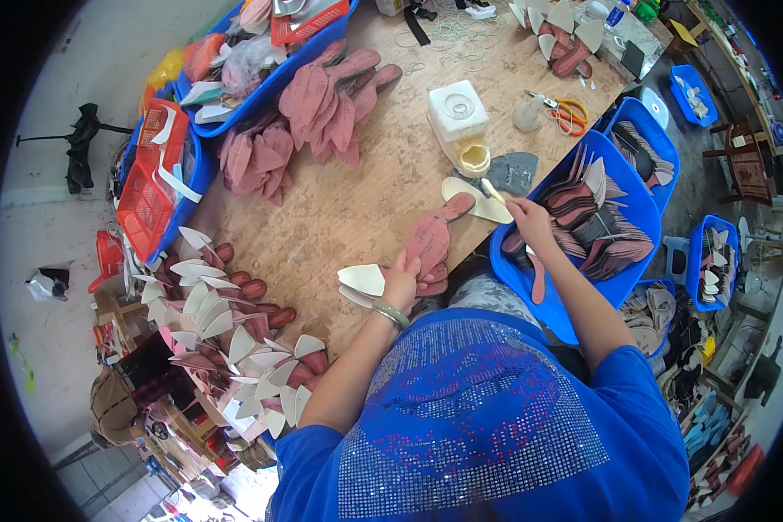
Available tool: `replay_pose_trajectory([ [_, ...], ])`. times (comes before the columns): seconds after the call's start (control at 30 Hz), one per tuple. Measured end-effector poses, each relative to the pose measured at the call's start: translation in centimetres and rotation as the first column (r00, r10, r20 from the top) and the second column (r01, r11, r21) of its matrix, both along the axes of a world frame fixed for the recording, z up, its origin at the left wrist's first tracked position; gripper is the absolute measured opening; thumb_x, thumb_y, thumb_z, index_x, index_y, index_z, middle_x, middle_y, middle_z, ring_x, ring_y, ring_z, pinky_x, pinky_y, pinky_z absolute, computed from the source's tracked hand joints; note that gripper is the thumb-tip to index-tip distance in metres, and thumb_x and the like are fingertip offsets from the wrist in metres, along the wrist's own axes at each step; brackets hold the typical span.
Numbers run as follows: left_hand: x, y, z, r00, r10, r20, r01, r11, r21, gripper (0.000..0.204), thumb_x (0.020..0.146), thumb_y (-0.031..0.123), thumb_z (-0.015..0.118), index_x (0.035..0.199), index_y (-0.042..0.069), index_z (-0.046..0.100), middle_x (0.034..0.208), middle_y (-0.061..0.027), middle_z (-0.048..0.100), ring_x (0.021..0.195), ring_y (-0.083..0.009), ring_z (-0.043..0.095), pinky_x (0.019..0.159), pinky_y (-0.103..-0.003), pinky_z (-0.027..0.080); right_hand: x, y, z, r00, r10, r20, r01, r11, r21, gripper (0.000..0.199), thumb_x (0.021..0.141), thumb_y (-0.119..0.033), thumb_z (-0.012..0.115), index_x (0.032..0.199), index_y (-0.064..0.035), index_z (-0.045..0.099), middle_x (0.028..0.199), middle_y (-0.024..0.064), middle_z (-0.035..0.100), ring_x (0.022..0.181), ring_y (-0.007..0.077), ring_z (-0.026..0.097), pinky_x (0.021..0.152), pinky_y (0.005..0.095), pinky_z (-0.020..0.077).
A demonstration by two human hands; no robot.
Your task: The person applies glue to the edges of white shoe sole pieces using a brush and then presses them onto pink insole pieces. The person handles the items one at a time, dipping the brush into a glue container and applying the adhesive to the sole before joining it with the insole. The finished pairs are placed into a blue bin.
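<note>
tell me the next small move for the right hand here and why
Probably a brush stroke along the cream insole piece: the right hand holds a small brush with its tip on that piece, while the left hand rests on the pink sole stack.

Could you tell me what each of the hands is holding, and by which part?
The right hand grips a small brush by its handle over a cream insole. The left hand presses on the heel end of a pink insole.
</note>
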State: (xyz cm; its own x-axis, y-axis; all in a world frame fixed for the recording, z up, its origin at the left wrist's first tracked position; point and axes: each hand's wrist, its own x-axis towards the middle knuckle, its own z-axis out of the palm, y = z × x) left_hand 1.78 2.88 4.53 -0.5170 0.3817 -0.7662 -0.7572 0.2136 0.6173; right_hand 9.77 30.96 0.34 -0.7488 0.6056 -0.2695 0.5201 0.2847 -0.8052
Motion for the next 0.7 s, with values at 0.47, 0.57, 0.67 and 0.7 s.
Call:
replay_pose_trajectory([
  [0.47, -1.8, -0.4, -0.2, 0.932, 0.217, 0.289, -0.25, 0.965, 0.083, 0.019, 0.098, 0.015, 0.044, 0.114, 0.008, 0.051, 0.082, -0.0016, 0.053, 0.062, -0.009, 0.048, 0.05, -0.02, 0.041, 1.4, -5.9, 2.1, 0.958, 0.219, -0.186, -0.268, 0.916, -0.299, 0.023, 0.086, -0.017, 0.065, 0.104, -0.0033, 0.069, 0.092, 0.0061, 0.07, 0.084, 0.0097, 0.062, 0.077, 0.0246, 0.0479],
  [0.57, -1.9, -0.6, -0.8, 0.907, 0.208, 0.366, -0.267, 0.957, 0.118, 0.018, 0.098, 0.015, 0.044, 0.113, 0.007, 0.05, 0.081, -0.0022, 0.051, 0.063, -0.0096, 0.046, 0.051, -0.02, 0.041, 0.8, -5.6, 0.4, 0.972, 0.193, -0.136, -0.216, 0.958, -0.189, 0.024, 0.085, -0.021, 0.065, 0.103, -0.0053, 0.069, 0.086, 0.0088, 0.07, 0.077, 0.0111, 0.064, 0.071, 0.0254, 0.0484],
  [0.67, -2.3, -1.0, -1.7, 0.878, 0.243, 0.412, -0.318, 0.94, 0.123, 0.015, 0.099, 0.015, 0.043, 0.109, 0.007, 0.049, 0.08, -0.0026, 0.048, 0.063, -0.0097, 0.045, 0.051, -0.02, 0.041, 1.0, -5.0, -1.0, 0.983, 0.162, -0.081, -0.167, 0.984, -0.067, 0.025, 0.084, -0.025, 0.065, 0.101, -0.0078, 0.07, 0.078, 0.012, 0.069, 0.067, 0.014, 0.064, 0.064, 0.0281, 0.0487],
  [0.7, -2.4, -1.2, -2.0, 0.868, 0.263, 0.422, -0.34, 0.933, 0.119, 0.014, 0.099, 0.015, 0.043, 0.108, 0.007, 0.049, 0.08, -0.0027, 0.047, 0.062, -0.0096, 0.045, 0.05, -0.02, 0.04, 1.3, -4.6, -1.4, 0.987, 0.146, -0.067, -0.148, 0.988, -0.031, 0.025, 0.084, -0.026, 0.065, 0.101, -0.0087, 0.07, 0.076, 0.013, 0.068, 0.064, 0.0153, 0.064, 0.062, 0.0292, 0.0488],
])
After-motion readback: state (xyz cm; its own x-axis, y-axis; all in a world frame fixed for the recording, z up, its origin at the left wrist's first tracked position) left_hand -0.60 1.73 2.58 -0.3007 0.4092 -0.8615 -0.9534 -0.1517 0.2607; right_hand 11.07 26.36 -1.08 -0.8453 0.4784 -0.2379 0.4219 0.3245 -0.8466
